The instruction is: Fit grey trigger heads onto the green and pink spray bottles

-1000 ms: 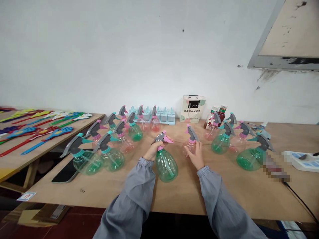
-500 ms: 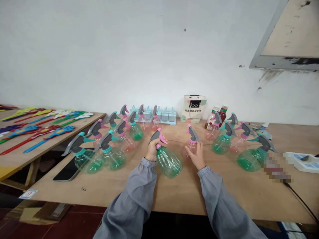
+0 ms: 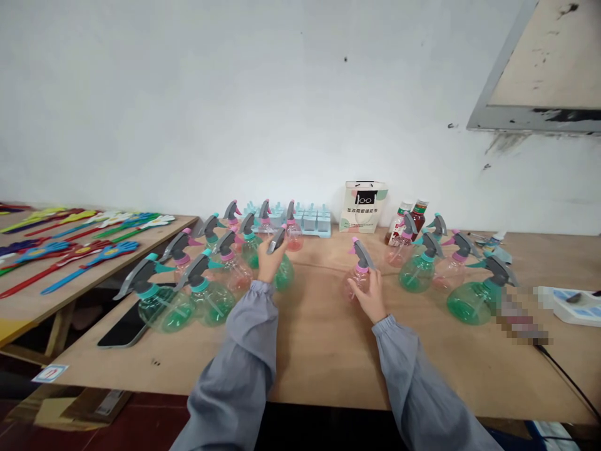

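Observation:
My left hand (image 3: 271, 258) is wrapped round the neck of a green spray bottle (image 3: 284, 273) with a grey trigger head, close to the group of bottles on the left. The hand covers most of its top. On the right, my right hand (image 3: 370, 294) has its fingers closed on a clear pink spray bottle (image 3: 355, 282) with a pink and grey head, upright on the wooden table (image 3: 323, 351). Left of my left hand stand several green and pink spray bottles, among them a green one (image 3: 213, 304) at the front and a pink one (image 3: 237, 272).
Several more spray bottles stand at the right, such as a green one (image 3: 416, 274). Along the wall are light blue moulds (image 3: 317, 223), a paper bag (image 3: 363, 210) and two sauce bottles (image 3: 419, 216). A phone (image 3: 123, 326) lies at the left; colourful hand-shaped sticks (image 3: 89, 266) cover another table.
My left hand has carried the green spray bottle left and away from me, toward the left group. My right hand stays on the pink bottle.

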A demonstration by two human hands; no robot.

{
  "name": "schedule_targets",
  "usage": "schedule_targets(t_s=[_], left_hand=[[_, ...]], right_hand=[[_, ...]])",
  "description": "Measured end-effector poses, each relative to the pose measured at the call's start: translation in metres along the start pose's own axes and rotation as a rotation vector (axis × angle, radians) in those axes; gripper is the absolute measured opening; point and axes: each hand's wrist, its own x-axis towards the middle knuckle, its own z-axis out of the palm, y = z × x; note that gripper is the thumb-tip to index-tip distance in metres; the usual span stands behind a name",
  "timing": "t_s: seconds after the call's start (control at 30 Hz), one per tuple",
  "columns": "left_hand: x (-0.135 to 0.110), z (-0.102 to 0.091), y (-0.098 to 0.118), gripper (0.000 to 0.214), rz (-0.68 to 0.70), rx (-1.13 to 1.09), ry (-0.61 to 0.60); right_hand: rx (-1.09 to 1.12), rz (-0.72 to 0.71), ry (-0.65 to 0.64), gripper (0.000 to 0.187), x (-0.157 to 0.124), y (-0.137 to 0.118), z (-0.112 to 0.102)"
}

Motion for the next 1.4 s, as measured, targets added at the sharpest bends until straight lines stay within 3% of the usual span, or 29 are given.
schedule_targets(t_s=[0.13,0.33,0.67,0.77,0.87,0.97,1.0,1.07,1.13,1.23,1.3,1.4], left_hand=[[0.027,0.017,-0.024,0.032,-0.020,0.010,0.115],[0.052,0.039,-0.048,0.020,-0.006,-0.002,0.088],[0.054,0.042,-0.069,0.026,-0.001,0.117,0.054],[0.054,0.041,-0.066,0.045,0.028,0.096,0.042],[0.045,0.036,-0.058,0.088,0.071,0.145,0.166],[0.016,0.029,-0.037,0.108,0.171,0.189,0.348],[0.002,0.028,-0.028,0.106,0.221,0.165,0.341],[-0.030,0.030,-0.006,0.099,0.300,0.088,0.191],[-0.062,0.039,0.014,0.089,0.349,0.019,-0.107],[-0.099,0.058,0.034,0.098,0.282,-0.009,-0.423],[-0.112,0.070,0.037,0.105,0.192,-0.011,-0.473],[-0.121,0.079,0.034,0.101,0.070,-0.003,-0.416]], right_hand=[[0.009,0.010,-0.004,0.049,-0.001,0.000,0.000],[0.011,0.024,-0.021,0.046,-0.002,-0.001,-0.001],[-0.010,0.005,0.004,0.044,-0.002,-0.001,0.000],[-0.016,0.002,0.002,0.046,-0.002,0.000,0.000],[-0.011,0.002,-0.004,0.047,-0.002,0.001,0.000],[0.001,0.001,-0.005,0.047,-0.001,0.000,-0.001],[0.003,0.001,-0.008,0.047,-0.002,-0.001,-0.001],[0.005,0.000,-0.015,0.046,-0.004,-0.004,0.000],[0.014,-0.019,-0.040,0.044,-0.008,-0.008,0.003],[0.040,-0.091,-0.120,0.043,-0.018,-0.014,0.007],[0.049,-0.136,-0.179,0.048,-0.025,-0.018,0.010],[0.047,-0.156,-0.229,0.056,-0.035,-0.024,0.014]])
